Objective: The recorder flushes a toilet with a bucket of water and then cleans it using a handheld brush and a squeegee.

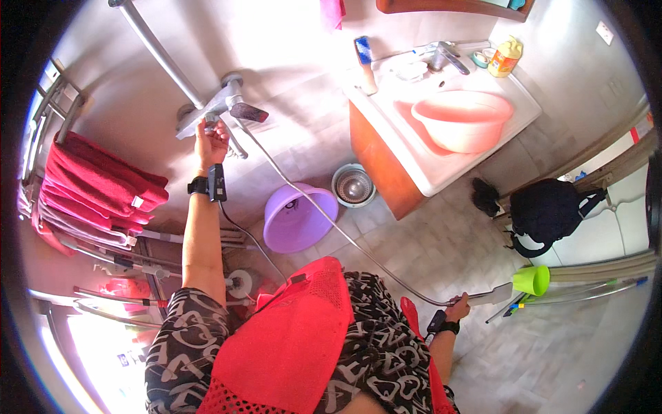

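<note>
At the wall-mounted chrome shower mixer (220, 101), my left hand (211, 147) reaches up with its fingers around a small metal knob (210, 121). The mixer's lever (249, 112) sticks out just right of that hand. Low on my right side, my right hand (457, 309) grips the handle of a flat handheld shower head (494, 295). A metal shower hose (331, 220) runs slack from the mixer down to this handle. Whether water leaves the shower head cannot be told.
A purple basin (300, 220) leans near the wall beside a metal-lined bowl (354, 185). On the white washbasin (429, 178) rests a pink basin (465, 124). Red towels (101, 181) hang at left. A black backpack (545, 215) and a green bin (532, 279) are at right.
</note>
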A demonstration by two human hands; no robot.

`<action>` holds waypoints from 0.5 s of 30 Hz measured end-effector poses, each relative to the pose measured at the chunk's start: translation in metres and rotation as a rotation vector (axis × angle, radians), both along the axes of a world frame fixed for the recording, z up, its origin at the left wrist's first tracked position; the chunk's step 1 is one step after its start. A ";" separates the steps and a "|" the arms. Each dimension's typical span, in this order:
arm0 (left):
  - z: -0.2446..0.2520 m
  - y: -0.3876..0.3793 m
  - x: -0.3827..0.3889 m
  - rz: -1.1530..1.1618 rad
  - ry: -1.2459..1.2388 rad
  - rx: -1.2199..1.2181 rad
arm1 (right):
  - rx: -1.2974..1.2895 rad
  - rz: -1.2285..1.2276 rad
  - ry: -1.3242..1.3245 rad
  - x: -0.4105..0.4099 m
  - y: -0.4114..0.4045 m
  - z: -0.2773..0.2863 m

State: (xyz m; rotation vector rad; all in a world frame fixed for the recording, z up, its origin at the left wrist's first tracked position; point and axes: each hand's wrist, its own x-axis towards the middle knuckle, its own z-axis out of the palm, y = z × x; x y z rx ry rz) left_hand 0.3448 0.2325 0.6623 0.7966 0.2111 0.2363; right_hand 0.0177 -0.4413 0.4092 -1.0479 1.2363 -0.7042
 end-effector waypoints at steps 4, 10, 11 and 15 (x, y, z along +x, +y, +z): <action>-0.006 -0.010 0.004 -0.008 -0.171 -0.137 | 0.027 -0.013 -0.006 -0.004 -0.010 0.002; -0.007 -0.014 0.002 -0.042 -0.253 -0.185 | 0.073 0.002 -0.039 -0.012 -0.026 -0.017; -0.009 -0.014 0.002 -0.049 -0.264 -0.170 | 0.080 -0.012 -0.036 -0.012 -0.027 -0.018; -0.011 -0.023 0.001 -0.028 -0.264 -0.180 | 0.070 -0.019 -0.038 -0.015 -0.028 -0.019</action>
